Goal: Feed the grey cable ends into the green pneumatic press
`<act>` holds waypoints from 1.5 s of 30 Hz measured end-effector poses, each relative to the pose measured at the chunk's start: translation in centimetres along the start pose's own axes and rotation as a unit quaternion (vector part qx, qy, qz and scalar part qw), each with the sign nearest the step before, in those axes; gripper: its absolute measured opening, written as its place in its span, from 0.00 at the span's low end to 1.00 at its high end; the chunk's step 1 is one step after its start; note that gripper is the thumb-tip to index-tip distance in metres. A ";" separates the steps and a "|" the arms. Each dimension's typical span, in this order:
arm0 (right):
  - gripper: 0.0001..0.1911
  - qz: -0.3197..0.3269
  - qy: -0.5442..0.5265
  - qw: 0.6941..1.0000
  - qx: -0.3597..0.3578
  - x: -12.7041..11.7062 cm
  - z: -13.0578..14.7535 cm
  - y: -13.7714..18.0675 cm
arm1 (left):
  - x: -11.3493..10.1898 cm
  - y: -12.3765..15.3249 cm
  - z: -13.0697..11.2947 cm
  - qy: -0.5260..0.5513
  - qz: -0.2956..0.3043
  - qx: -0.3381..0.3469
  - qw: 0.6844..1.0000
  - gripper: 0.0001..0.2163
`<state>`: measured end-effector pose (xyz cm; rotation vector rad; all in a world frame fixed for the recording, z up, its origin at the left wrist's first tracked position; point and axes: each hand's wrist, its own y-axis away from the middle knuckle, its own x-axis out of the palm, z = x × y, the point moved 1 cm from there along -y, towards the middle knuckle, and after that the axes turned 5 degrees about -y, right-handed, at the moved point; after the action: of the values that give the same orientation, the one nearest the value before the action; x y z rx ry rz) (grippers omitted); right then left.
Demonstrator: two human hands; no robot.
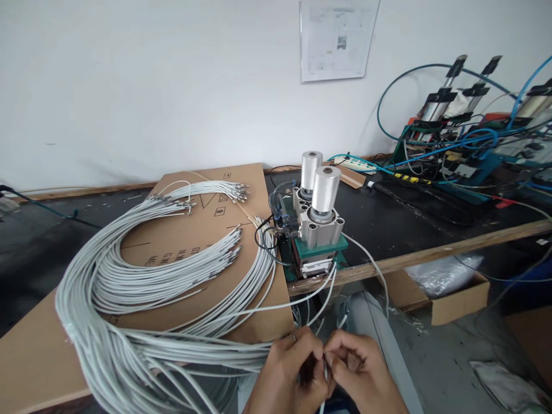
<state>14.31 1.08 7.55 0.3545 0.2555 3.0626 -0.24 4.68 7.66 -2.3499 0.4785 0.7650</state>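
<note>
A big bundle of grey cables (pixel 129 310) with metal end fittings lies curled on a sheet of cardboard (pixel 207 230). At the bottom edge, my left hand (pixel 288 368) and my right hand (pixel 357 368) meet fingertip to fingertip, both pinched on a thin grey cable (pixel 325 374) between them. Loose cable ends (pixel 328 287) run from my hands up to a small pneumatic press (pixel 317 224) with two ribbed silver cylinders on a green base, standing at the bench edge just above my hands.
A black bench (pixel 409 224) with a wooden edge carries more pneumatic machines with blue hoses (pixel 466 138) at the far right and a white power strip (pixel 357 164). An open cardboard box (pixel 448 293) sits below the bench. A paper sheet (pixel 336 37) hangs on the white wall.
</note>
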 end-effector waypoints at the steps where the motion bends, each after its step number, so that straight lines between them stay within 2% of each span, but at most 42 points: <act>1: 0.09 -0.002 0.001 1.000 0.000 0.0 -0.1 0.0 | 0.1 0.0 0.0 0.006 -0.004 0.000 1.000 0.10; 7: 0.14 -0.017 -0.002 1.000 -0.009 -0.1 -0.5 0.3 | 0.4 0.4 0.1 0.010 -0.023 -0.023 0.999 0.10; 11: 0.20 -0.019 0.003 1.000 -0.016 0.1 -0.3 0.6 | 0.1 0.4 -0.1 -0.012 -0.031 0.004 0.999 0.10; 24: 0.11 -0.044 0.046 0.998 -0.025 0.7 0.0 0.8 | 0.0 0.3 -0.1 0.012 -0.008 0.002 1.000 0.13; 30: 0.12 -0.040 0.045 0.996 -0.059 0.7 -0.5 0.9 | -0.4 0.2 -0.2 -0.011 -0.002 0.009 1.000 0.12; 34: 0.12 -0.046 0.050 0.995 -0.074 0.9 -0.4 0.9 | -0.4 0.2 -0.2 0.005 0.027 0.005 1.000 0.11; 45: 0.19 -0.085 0.031 0.995 -0.048 1.0 -1.7 1.1 | -0.5 0.3 -0.2 0.012 0.034 -0.006 0.999 0.11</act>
<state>12.90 -0.18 6.36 0.2206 0.1323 2.9084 -0.67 4.39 7.96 -2.3677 0.5669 0.7731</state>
